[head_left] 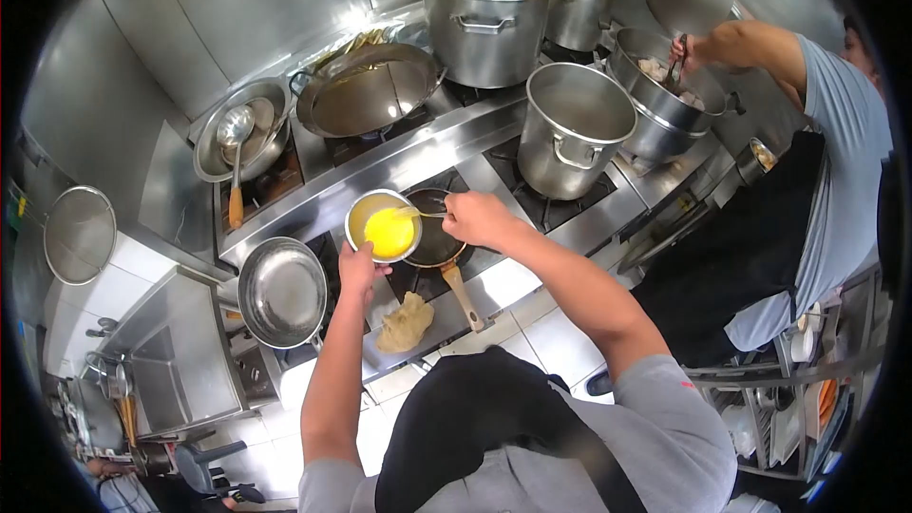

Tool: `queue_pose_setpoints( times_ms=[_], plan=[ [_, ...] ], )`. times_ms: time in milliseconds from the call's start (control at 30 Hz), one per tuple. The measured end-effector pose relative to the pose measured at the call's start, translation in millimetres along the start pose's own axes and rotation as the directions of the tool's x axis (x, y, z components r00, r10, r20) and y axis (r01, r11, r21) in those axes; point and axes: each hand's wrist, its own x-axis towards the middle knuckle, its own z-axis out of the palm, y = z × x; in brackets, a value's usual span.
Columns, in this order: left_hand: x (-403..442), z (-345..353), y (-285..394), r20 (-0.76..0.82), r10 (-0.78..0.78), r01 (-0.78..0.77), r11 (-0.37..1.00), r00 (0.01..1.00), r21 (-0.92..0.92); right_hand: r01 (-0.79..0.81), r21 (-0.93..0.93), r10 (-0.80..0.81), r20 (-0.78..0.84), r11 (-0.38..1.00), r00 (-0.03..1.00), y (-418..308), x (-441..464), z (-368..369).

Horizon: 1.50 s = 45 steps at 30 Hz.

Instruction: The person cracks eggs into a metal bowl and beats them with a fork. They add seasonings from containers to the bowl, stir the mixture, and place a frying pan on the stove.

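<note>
My left hand (357, 272) grips a small metal bowl (353, 226) by its near rim, over the front of the stove. Bright yellow liquid (389, 230), which looks like beaten egg, lies in the bowl. My right hand (477, 219) is closed on the handle of a thin metal utensil (430, 215). Its far end dips into the liquid, so I cannot tell if it is a fork or a spoon. Partly behind the bowl and right hand, a dark frying pan (437, 243) sits on a burner, its beige handle pointing toward me. A crumpled beige cloth (406, 323) lies nearby.
An empty metal pan (283, 291) stands to the left. Behind are a wide wok (370, 95), a basin with a ladle (234, 138) and tall stockpots (484, 28). On the right, another person (817, 114) works tongs in a pot of food (655, 85).
</note>
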Motion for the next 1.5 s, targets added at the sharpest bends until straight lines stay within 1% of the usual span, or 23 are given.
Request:
queue_pose_setpoints(
  times_ms=[33, 100, 167, 233, 300, 367, 467, 500, 700, 767, 800, 867, 1000, 1067, 1100, 1167, 1233, 1300, 1333, 1367, 1400, 1467, 1500],
  plan=[
    [2, 1, 3, -0.002, -0.005, 0.005, 1.000, 1.000, 0.001, 0.008, -0.037, -0.008, -0.021, 0.999, 1.000, 0, 1, 0],
    [7, 0, 6, -0.030, 0.085, -0.081, 0.991, 0.996, 0.105, 0.007, -0.025, -0.008, -0.035, 1.000, 0.999, 1, 4, 2],
    [15, 0, 9, -0.053, 0.097, -0.090, 0.987, 0.994, 0.130, 0.005, -0.002, -0.005, -0.050, 1.000, 0.999, 0, 7, 4],
    [23, -1, 12, -0.041, 0.178, -0.158, 0.941, 0.983, 0.300, 0.002, 0.013, -0.001, -0.046, 1.000, 0.999, 3, 10, 9],
    [26, -2, 15, -0.041, 0.182, -0.159, 0.933, 0.982, 0.321, -0.006, 0.029, 0.007, -0.043, 1.000, 0.999, 2, 11, 10],
    [26, -1, 20, 0.015, 0.093, -0.094, 0.962, 0.996, 0.256, -0.018, 0.101, 0.025, -0.060, 0.995, 0.998, -1, 10, 5],
    [24, 2, 17, -0.008, 0.034, -0.032, 0.988, 0.999, 0.150, -0.045, 0.177, 0.053, -0.046, 0.983, 0.998, -4, 11, 2],
    [25, 2, 15, -0.007, 0.034, -0.033, 0.988, 0.999, 0.153, -0.046, 0.179, 0.055, -0.047, 0.983, 0.997, -4, 12, 3],
    [25, 5, 13, -0.014, 0.062, -0.057, 0.976, 0.998, 0.209, -0.016, 0.050, 0.018, -0.050, 0.999, 0.999, -5, 15, 7],
    [19, 6, 16, 0.006, 0.034, -0.035, 0.991, 0.999, 0.132, -0.048, 0.153, 0.056, -0.046, 0.987, 0.997, -7, 13, 7],
    [20, 4, 13, 0.006, 0.030, -0.031, 0.991, 1.000, 0.132, -0.051, 0.153, 0.058, -0.042, 0.987, 0.997, -7, 15, 9],
    [22, 0, 6, 0.038, -0.023, 0.023, 1.000, 0.999, 0.000, -0.142, 0.308, 0.139, 0.031, 0.941, 0.990, -7, 21, 14],
    [12, -5, 4, 0.041, -0.067, 0.070, 0.995, 0.997, -0.077, -0.086, 0.396, 0.083, 0.025, 0.914, 0.996, -7, 19, 31],
    [9, -12, -5, 0.059, -0.073, 0.080, 0.988, 0.996, -0.131, -0.263, 0.682, 0.241, 0.131, 0.682, 0.962, -17, 5, 26],
    [7, -17, -8, 0.053, -0.079, 0.085, 0.987, 0.996, -0.138, -0.267, 0.679, 0.236, 0.139, 0.684, 0.962, -15, -4, 29],
    [1, -26, -13, 0.049, -0.085, 0.092, 0.981, 0.995, -0.170, -0.221, 0.863, 0.334, 0.066, 0.454, 0.940, -1, -27, 33],
    [-18, -36, -6, 0.041, -0.072, 0.079, 0.978, 0.997, -0.193, -0.221, 0.864, 0.394, 0.029, 0.452, 0.919, 22, -62, 46],
    [-35, -47, 0, 0.032, -0.056, 0.061, 0.976, 0.998, -0.210, -0.309, 0.784, 0.486, 0.010, 0.539, 0.874, 77, -105, 97],
    [-42, -55, 0, -0.015, -0.083, 0.078, 0.974, 0.996, -0.211, -0.304, 0.769, 0.491, -0.014, 0.562, 0.871, 92, -133, 116],
    [-49, -62, 2, -0.064, -0.110, 0.094, 0.973, 0.992, -0.213, -0.400, 0.677, 0.534, 0.013, 0.618, 0.846, 107, -158, 139],
    [-58, -71, 5, -0.026, -0.079, 0.072, 0.976, 0.997, -0.205, -0.384, 0.535, 0.454, 0.002, 0.753, 0.891, 127, -184, 171],
    [-74, -87, 7, -0.054, -0.071, 0.058, 0.976, 0.996, -0.210, -0.549, 0.404, 0.466, 0.292, 0.732, 0.835, 128, -222, 210],
    [-81, -95, 8, -0.072, -0.061, 0.044, 0.977, 0.996, -0.210, -0.653, 0.437, 0.488, 0.439, 0.618, 0.755, 131, -236, 247]
  ],
)
